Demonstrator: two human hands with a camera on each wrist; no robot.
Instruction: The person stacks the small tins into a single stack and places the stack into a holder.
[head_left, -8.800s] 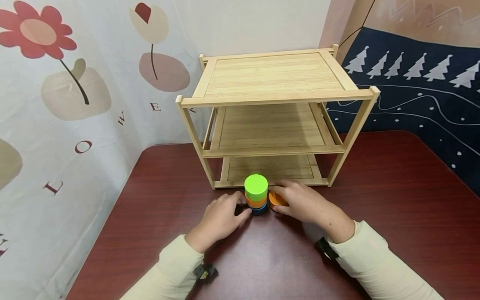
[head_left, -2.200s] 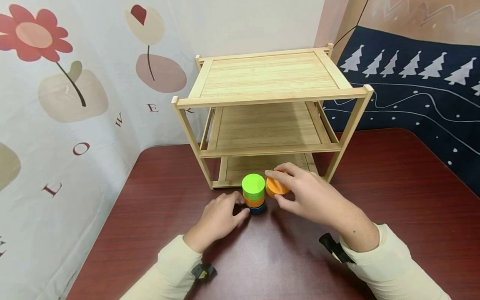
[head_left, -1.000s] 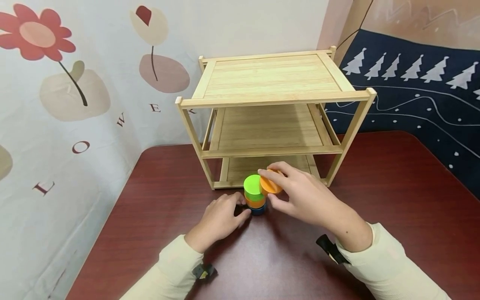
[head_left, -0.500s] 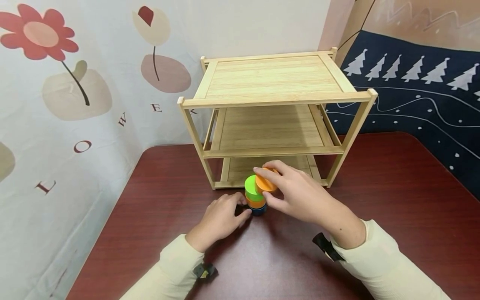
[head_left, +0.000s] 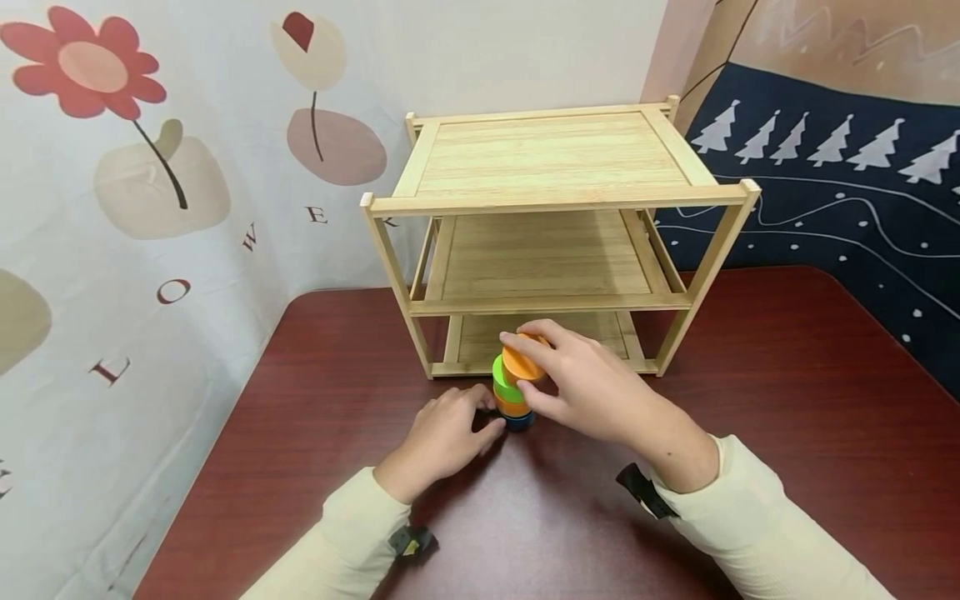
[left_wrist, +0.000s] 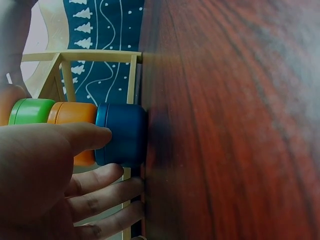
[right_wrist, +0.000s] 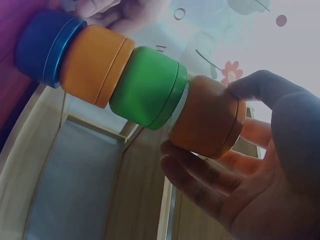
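Note:
A stack of small round lidded jars stands upright on the table in front of the shelf. At its bottom is a blue jar [left_wrist: 127,134], then an orange jar [right_wrist: 94,65], with a green jar [right_wrist: 148,87] on top. My left hand [head_left: 442,433] holds the stack low from the left, thumb and index finger at the blue jar. My right hand [head_left: 600,387] grips a second orange jar [right_wrist: 207,117] by its sides, close over the green one. A narrow wedge of light shows between these two, and the held jar sits slightly off to the right.
A three-tier wooden shelf [head_left: 555,200] stands right behind the stack, its lowest tier close to the hands. The dark red table [head_left: 315,400] reaches out on both sides. Printed cloths [head_left: 825,200] hang behind it.
Earlier the second orange jar stood on the table right of the stack, in my right hand. It has been lifted and carried left over the green jar. My left hand has stayed put.

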